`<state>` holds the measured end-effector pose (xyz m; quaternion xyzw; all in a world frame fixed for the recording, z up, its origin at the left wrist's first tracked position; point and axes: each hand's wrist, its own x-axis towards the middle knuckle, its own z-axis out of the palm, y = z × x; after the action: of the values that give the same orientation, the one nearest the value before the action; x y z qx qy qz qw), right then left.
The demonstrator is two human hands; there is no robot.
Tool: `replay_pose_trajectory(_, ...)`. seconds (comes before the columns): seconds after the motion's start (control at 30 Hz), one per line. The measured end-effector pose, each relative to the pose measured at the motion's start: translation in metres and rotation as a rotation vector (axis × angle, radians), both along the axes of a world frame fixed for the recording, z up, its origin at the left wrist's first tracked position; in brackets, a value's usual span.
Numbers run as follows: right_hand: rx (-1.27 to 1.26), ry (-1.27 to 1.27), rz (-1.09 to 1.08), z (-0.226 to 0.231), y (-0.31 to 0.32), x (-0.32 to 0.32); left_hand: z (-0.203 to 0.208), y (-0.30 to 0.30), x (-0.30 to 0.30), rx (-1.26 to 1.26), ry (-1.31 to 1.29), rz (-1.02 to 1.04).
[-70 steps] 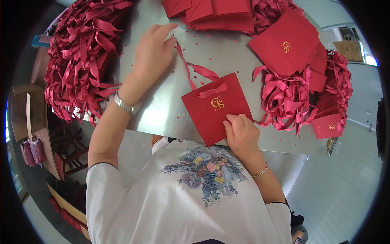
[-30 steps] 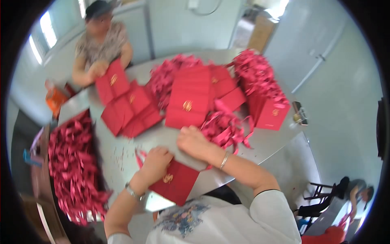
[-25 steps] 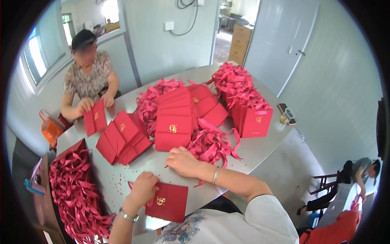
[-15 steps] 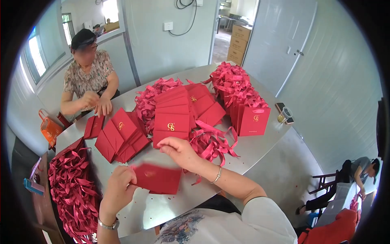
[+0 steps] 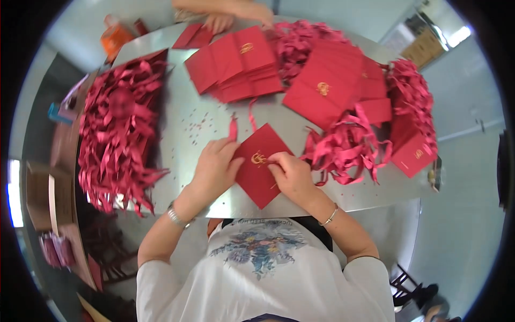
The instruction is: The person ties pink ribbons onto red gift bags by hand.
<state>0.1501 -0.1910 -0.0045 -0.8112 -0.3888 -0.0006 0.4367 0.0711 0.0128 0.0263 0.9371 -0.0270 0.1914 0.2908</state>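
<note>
A flat red paper gift bag point(image 5: 256, 185) with a gold emblem lies turned cornerwise between my hands, near the table's front edge. My left hand point(image 5: 211, 167) is closed on its left edge, thumb on the front. Pink ribbon point(image 5: 233, 129) sticks up beyond those fingers. My right hand point(image 5: 294, 176) is closed over the bag's right side, its thumb and forefinger together beside the emblem; the hand hides that corner. Loose pink ribbons point(image 5: 348, 147) lie right of my right hand.
Flat red bags are stacked at the back point(image 5: 230, 64) and right of middle point(image 5: 332, 70). Ribbon-topped bags stand at the left point(image 5: 120, 134) and far right point(image 5: 413, 96). Small red scraps point(image 5: 201, 126) dot the metal table point(image 5: 188, 161). Across it, a person's hand point(image 5: 219, 22) touches red bags.
The view has tipped down and turned. My right hand, held apart from the bag before, has come down onto it. The bag in my left hand is turned cornerwise, emblem up.
</note>
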Motion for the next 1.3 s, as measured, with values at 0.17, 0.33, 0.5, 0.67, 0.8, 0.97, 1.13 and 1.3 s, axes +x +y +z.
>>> replay_pose_trajectory(0.17, -0.028, 0.012, 0.02, -0.006, 0.006, -0.004, -0.015, -0.015, 0.021, 0.149, 0.155, 0.126)
replay_pose_trajectory(0.33, -0.01, 0.049, 0.009, 0.003, 0.003, -0.003, -0.004, -0.013, 0.031, 0.048, 0.185, 0.108)
replay_pose_trajectory(0.5, -0.078, -0.006, -0.063, 0.024, 0.01, 0.019, 0.007, -0.012, 0.032, -0.283, 0.388, -0.107)
replay_pose_trajectory(0.67, -0.102, 0.018, -0.025, 0.01, 0.012, 0.015, -0.003, -0.016, 0.031, -0.52, 0.517, -0.045)
replay_pose_trajectory(0.8, -0.124, -0.052, -0.037, 0.006, 0.013, 0.013, -0.014, -0.018, 0.032, -0.633, 0.584, -0.023)
replay_pose_trajectory(0.97, -0.226, -0.206, -0.03, 0.008, 0.017, 0.007, -0.013, -0.026, 0.023, -0.47, 0.479, 0.012)
replay_pose_trajectory(1.13, -0.439, -0.364, 0.029, 0.017, 0.02, 0.001, -0.008, -0.036, 0.019, -0.295, 0.45, 0.001)
replay_pose_trajectory(1.3, -0.445, -0.218, 0.093, 0.029, 0.014, 0.011, -0.013, -0.025, 0.01, -0.506, 0.415, -0.11)
